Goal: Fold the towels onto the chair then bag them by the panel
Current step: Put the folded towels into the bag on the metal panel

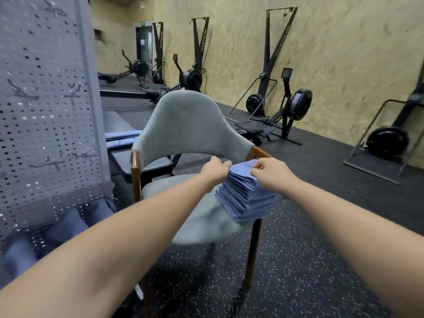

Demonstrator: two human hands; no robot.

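A stack of folded blue towels (246,198) sits on the right side of the seat of a pale grey-green chair (188,125) with wooden arms. My left hand (215,169) pinches the far left edge of the top towel. My right hand (270,172) pinches the same towel at its right edge, fingers curled over the cloth. Both arms reach forward over the seat. A grey perforated panel (46,106) stands at the left, with dark blue rolled towels (66,226) showing behind its lower part.
More blue towels (121,138) lie on a black bench (142,166) behind the chair. Rowing machines (282,111) and ski trainers line the wooden wall at the back and right. The floor is dark speckled rubber.
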